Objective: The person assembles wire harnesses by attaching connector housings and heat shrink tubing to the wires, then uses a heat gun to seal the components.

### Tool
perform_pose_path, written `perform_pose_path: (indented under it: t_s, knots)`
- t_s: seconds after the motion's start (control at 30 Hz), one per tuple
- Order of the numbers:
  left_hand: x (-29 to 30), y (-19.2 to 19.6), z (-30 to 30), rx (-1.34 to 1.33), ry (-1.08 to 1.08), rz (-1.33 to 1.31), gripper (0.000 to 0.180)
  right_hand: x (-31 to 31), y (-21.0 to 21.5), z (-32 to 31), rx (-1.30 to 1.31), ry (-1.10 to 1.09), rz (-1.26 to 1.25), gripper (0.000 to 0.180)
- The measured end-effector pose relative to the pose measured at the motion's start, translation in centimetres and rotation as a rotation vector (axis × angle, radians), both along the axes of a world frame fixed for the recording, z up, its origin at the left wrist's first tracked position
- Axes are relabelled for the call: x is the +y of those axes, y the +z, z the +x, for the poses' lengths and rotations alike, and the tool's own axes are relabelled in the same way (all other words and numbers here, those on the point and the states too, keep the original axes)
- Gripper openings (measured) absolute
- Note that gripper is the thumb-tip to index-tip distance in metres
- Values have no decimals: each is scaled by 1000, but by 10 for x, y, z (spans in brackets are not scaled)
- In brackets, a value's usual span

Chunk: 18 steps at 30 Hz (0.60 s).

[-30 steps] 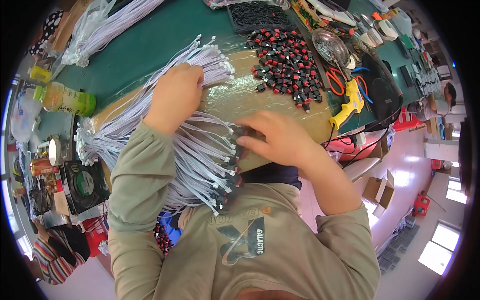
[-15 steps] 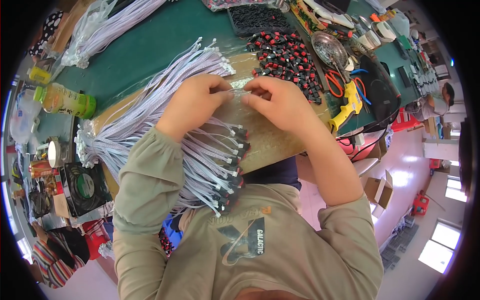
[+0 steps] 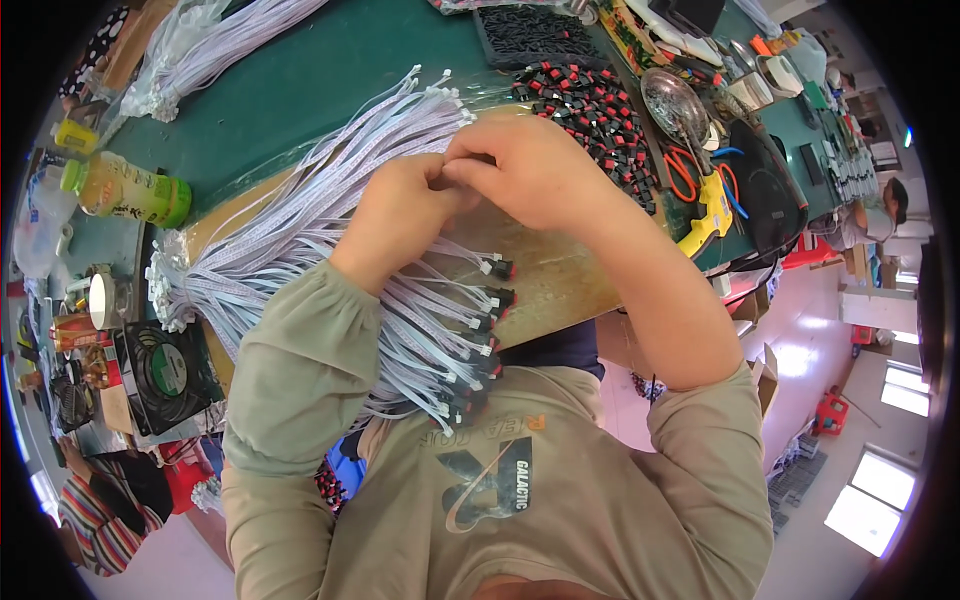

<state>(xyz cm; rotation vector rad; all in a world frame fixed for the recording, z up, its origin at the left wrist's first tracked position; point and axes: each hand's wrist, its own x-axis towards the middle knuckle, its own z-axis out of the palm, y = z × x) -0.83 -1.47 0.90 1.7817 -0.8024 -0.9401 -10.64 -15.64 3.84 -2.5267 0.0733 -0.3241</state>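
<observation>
My left hand (image 3: 400, 205) is closed, its fingertips pinched above the bundle of thin white cables (image 3: 290, 230) fanned across the board. From the right, my right hand (image 3: 530, 172) reaches over, and its thumb and fingers press together right against the left fingertips. Whatever is pinched between them is hidden by the fingers. Along the near side, several cables end in black-and-red connectors (image 3: 497, 298). The far cable ends carry only small white plugs (image 3: 445, 92). Beyond my right hand lies a pile of loose black-and-red connectors (image 3: 590, 125).
A brown board (image 3: 555, 285) lies on the green table (image 3: 270, 90). At the right are a yellow-handled tool (image 3: 708, 215), orange-handled pliers (image 3: 682, 172) and a metal ladle (image 3: 672, 100). A drink bottle (image 3: 125, 190) and a black fan (image 3: 165, 372) stand left; a tray of black parts (image 3: 535, 38) sits at the back.
My right hand has moved left, closing the small gap to my left hand; the fingertips now meet. My left hand has shifted slightly to the right and down.
</observation>
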Motion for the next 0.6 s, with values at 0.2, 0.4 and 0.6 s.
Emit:
perform_pose_path:
  t_s: [0.2,0.4,0.6]
  knots:
    - [7,-4,12,359,108,-83,14,-21,13,22,232,-52,254,25]
    - [7,-5,21,505,67,-128,13,-101,24,63,108,-442,-184,31]
    - [10,-10,26,586,37,-139,13,-164,-10,94,495,-449,-565,37]
